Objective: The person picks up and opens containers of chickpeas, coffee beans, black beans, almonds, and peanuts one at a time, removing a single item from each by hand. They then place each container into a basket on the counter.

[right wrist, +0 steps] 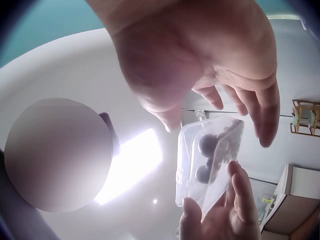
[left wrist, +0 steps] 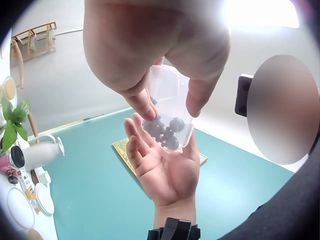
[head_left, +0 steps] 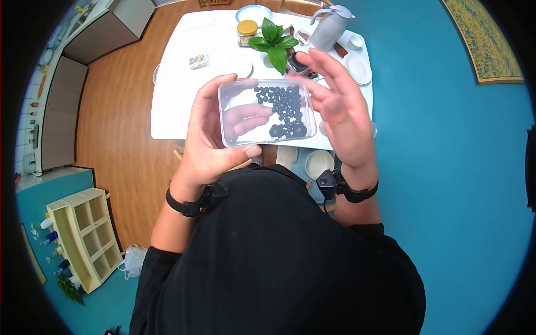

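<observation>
My left hand [head_left: 204, 137] grips a clear plastic box [head_left: 239, 96] by its left end, thumb at the near edge and fingers seen through the plastic from behind. Inside lie many small black balls [head_left: 286, 103] gathered toward the right side, with a few larger black ones [head_left: 299, 130] at the near corner. Tilted up, the box stands in front of my chest above the table's near edge. Just right of it, my right hand [head_left: 347, 120] is raised with fingers spread and nothing in them. The right wrist view shows that hand [right wrist: 200, 60] beside the box's end.
On the white table [head_left: 173, 106] stand a leafy plant [head_left: 274, 42], a grey jug [head_left: 330, 28], a yellow-lidded jar [head_left: 247, 32] and a small clear container [head_left: 199, 61]. White plates [head_left: 357, 68] lie along the right edge, near the blue wall [head_left: 446, 167]. A pale shelf [head_left: 89, 237] is at lower left.
</observation>
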The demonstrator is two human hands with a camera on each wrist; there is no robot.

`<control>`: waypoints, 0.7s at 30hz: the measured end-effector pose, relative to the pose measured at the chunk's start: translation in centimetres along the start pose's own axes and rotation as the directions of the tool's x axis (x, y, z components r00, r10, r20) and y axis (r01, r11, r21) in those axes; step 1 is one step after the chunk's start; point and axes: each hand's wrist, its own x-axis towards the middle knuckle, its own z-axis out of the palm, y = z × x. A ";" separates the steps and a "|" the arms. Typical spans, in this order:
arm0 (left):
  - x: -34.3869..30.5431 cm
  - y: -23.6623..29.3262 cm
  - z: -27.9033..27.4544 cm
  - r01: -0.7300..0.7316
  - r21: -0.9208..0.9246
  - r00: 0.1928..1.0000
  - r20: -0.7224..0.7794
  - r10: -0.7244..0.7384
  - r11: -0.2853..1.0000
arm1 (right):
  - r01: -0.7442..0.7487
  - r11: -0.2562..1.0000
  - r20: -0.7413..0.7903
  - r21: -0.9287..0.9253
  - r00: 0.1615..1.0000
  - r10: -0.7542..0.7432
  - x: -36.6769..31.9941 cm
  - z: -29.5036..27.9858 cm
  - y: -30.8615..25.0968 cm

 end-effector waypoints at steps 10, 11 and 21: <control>0.5 0.4 -0.4 0.129 0.080 0.991 -0.049 -0.126 0.988 | -0.238 0.970 0.020 0.054 0.971 0.238 0.7 1.5 0.8; 0.5 0.6 -0.3 0.208 0.022 0.976 -0.073 -0.206 0.978 | -0.226 0.972 0.007 0.060 0.974 0.226 0.6 1.8 0.9; 1.0 0.3 -0.3 0.272 0.193 0.957 -0.159 -0.244 0.943 | -0.208 0.978 0.006 0.017 0.978 0.208 0.0 1.9 2.6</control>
